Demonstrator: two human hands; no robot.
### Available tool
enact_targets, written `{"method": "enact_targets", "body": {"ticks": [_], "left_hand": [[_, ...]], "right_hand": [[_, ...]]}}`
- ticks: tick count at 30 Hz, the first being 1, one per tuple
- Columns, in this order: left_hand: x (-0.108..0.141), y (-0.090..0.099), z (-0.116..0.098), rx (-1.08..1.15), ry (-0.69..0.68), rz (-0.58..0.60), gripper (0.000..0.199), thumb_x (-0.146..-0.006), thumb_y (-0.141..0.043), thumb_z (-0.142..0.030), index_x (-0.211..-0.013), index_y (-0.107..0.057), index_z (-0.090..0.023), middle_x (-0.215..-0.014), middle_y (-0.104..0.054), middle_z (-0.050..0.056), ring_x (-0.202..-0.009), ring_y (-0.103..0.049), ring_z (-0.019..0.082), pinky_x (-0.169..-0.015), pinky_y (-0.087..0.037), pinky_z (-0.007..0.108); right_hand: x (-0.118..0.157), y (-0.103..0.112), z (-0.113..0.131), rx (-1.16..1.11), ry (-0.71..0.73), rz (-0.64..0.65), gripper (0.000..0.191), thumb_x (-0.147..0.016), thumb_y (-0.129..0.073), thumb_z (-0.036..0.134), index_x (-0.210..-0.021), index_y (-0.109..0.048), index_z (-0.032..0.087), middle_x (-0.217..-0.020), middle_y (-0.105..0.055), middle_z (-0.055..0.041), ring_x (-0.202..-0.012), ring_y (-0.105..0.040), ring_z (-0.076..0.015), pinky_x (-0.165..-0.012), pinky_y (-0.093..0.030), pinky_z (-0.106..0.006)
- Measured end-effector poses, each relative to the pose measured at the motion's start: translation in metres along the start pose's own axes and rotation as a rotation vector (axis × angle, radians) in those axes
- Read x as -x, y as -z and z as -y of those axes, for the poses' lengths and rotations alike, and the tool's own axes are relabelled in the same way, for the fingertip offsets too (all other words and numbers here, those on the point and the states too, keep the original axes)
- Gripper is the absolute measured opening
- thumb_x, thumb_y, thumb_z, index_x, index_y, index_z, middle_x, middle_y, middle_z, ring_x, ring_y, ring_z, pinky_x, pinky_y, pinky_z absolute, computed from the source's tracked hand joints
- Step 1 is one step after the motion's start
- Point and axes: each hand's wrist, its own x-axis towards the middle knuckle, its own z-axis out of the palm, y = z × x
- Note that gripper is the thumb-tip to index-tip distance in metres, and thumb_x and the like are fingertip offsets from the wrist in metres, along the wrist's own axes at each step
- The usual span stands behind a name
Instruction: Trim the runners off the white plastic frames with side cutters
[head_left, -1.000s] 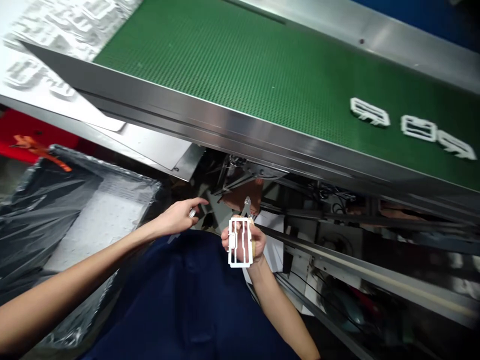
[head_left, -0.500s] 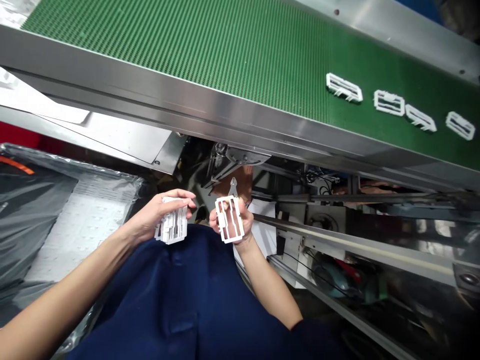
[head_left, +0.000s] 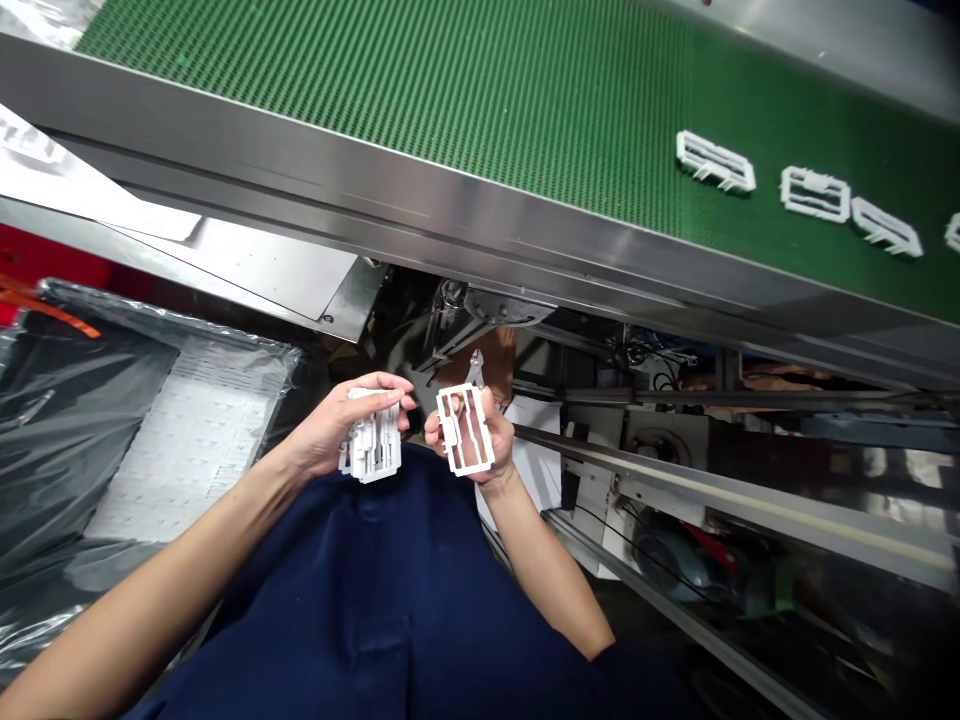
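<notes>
My left hand is closed round a stack of white plastic frames, its fingers bent over their upper edge. Beside it, my right hand grips one white plastic frame, which has long openings and a small block on its left side. A pair of nippers is in the same hand, with the metal jaws pointing up past the frame. Their handles are hidden behind the frame and the palm. Both hands are in front of my dark blue clothing, a short gap apart.
A green conveyor belt with a metal side rail crosses above my hands. Several white frames lie on its right part. At left stands a plastic-lined box holding rows of white parts. Metal bars run at right.
My left hand and its stack have come slightly nearer the right hand. The frames on the belt appear farther right, while the whole view has shifted a little.
</notes>
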Motion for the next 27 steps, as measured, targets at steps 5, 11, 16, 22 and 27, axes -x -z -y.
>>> {"method": "enact_targets", "body": {"ticks": [5,11,16,22,27], "left_hand": [[-0.006,-0.002,0.012,0.037,-0.028,-0.045,0.030,-0.072,-0.073,-0.030,-0.096,-0.062,-0.016,-0.087,-0.066,0.004,-0.066,-0.062,0.015,-0.059,-0.052,0.026],[-0.010,-0.008,0.029,0.118,-0.110,-0.075,0.025,-0.075,-0.070,-0.032,-0.089,-0.062,-0.013,-0.078,-0.064,0.002,-0.067,-0.060,0.012,-0.062,-0.049,0.020],[-0.012,-0.012,0.039,0.252,-0.130,-0.110,0.030,-0.078,-0.066,-0.042,-0.084,-0.062,-0.013,-0.067,-0.061,0.000,-0.058,-0.057,0.011,-0.057,-0.047,0.020],[-0.013,-0.006,0.049,0.409,-0.085,-0.169,0.039,-0.075,-0.068,-0.046,-0.094,-0.065,-0.012,-0.072,-0.066,0.005,-0.063,-0.064,0.016,-0.059,-0.051,0.024],[-0.011,-0.001,0.049,0.547,-0.144,-0.212,0.028,-0.078,-0.066,-0.037,-0.091,-0.064,-0.013,-0.075,-0.067,0.006,-0.065,-0.065,0.017,-0.062,-0.054,0.027]], "right_hand": [[0.003,-0.027,0.006,0.468,0.154,-0.289,0.042,-0.077,-0.052,0.060,-0.083,-0.049,0.018,-0.072,-0.064,-0.0037,-0.057,-0.058,-0.0132,-0.054,-0.045,-0.024],[0.003,-0.055,0.005,1.224,0.184,-0.513,0.041,-0.080,-0.047,0.061,-0.092,-0.053,0.023,-0.076,-0.064,-0.0016,-0.072,-0.060,-0.0190,-0.063,-0.040,-0.028],[-0.006,-0.059,-0.005,1.424,0.114,-0.497,0.045,-0.083,-0.040,0.064,-0.095,-0.050,0.022,-0.079,-0.065,-0.0050,-0.073,-0.061,-0.0223,-0.062,-0.037,-0.029],[-0.008,-0.059,-0.013,1.509,0.120,-0.395,0.046,-0.083,-0.041,0.064,-0.095,-0.050,0.021,-0.082,-0.065,-0.0070,-0.079,-0.062,-0.0233,-0.063,-0.036,-0.029],[-0.008,-0.046,-0.009,1.324,0.074,-0.292,0.044,-0.078,-0.050,0.062,-0.095,-0.051,0.022,-0.078,-0.064,-0.0018,-0.071,-0.059,-0.0196,-0.061,-0.038,-0.028]]}}
